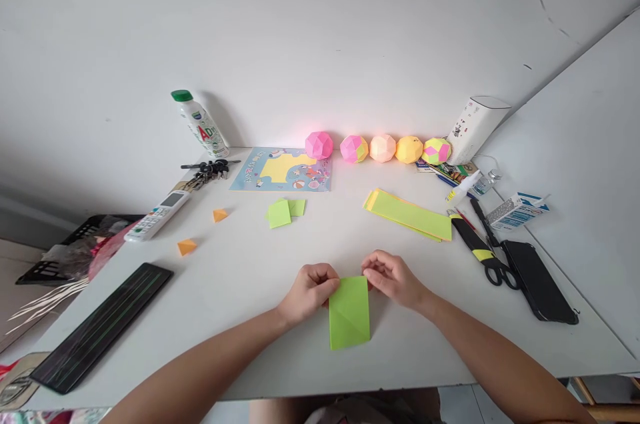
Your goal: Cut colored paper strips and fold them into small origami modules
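A folded green paper (pixel 349 313) lies on the white table (pixel 240 277) close to the front edge. My left hand (pixel 309 291) pinches its top left corner with curled fingers. My right hand (pixel 393 277) pinches the top right corner, fingers bent. A diagonal crease shows across the lower part of the sheet. Both forearms reach in from the bottom of the view.
A stack of green and yellow strips (pixel 410 215) lies behind. Folded green pieces (pixel 283 212), two orange pieces (pixel 187 247), several paper balls (pixel 383 148) by the wall. Scissors (pixel 483 251), black phone (pixel 539 281), remote (pixel 157 215), bottle (pixel 200 124), black flat case (pixel 103 324).
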A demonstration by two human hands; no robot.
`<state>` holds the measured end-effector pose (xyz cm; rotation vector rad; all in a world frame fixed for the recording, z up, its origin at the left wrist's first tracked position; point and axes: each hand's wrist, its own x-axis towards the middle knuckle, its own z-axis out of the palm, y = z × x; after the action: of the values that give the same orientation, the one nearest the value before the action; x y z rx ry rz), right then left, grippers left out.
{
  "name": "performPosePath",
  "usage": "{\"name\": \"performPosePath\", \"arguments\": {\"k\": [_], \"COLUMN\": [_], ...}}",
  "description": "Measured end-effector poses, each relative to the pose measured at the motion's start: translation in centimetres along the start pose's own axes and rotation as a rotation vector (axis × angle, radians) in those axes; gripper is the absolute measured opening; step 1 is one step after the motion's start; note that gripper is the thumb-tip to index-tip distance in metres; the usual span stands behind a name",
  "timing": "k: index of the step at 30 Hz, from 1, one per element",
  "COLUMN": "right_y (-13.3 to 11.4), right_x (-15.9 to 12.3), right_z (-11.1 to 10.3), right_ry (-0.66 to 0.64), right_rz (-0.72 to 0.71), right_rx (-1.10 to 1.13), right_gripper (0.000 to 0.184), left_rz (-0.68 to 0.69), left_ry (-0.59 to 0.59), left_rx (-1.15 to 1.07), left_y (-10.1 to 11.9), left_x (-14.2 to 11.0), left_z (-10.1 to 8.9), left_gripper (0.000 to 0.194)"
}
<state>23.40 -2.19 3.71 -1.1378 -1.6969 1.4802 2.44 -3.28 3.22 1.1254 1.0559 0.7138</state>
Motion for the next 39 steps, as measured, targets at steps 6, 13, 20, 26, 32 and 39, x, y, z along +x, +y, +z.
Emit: {"name": "performPosePath", "arguments": {"k": [6,13,20,26,32,39], "right_y": [0.7,0.5,-0.7,-1.5,-1.6,-0.8], "right_x": [-0.3,-0.3,-0.4,-1.3,-1.8,-1.5], "right_z": [1.5,1.5,-0.1,-0.6,1.3,2.4], "right_ry": [-0.085,-0.052,0.196,0.475,0.059,-0.08], "right_rz": [-0.062,-0.093,-0.245,-0.952,-1.146,-0.944], "right_rx": [-0.172,-0.197,-0.259,-0.614,-0.864,-0.725], "right_gripper": [0.015,0.014,0.016,0.015,0.014,0.012], "left_rz": [0.094,0.113,0.094,-0.034,-0.281,-0.227], "left_ry": [-0.113,-0.093,0.053,-0.396,-0.575,-0.385], "left_rx": [0.196,0.223,0.038,-0.332,-0.749,-0.652], "left_y": [-0.6,-0.6,0.2,-0.1,-0.2,0.0], "left_x": [0.5,0.5,0.1,0.5,0.6,0.5], "left_z": [0.4,0.5,-0.3,-0.4,0.1,0.0], "left_gripper": [0.015,0.013,0.013,0.046,0.048,0.032]}}
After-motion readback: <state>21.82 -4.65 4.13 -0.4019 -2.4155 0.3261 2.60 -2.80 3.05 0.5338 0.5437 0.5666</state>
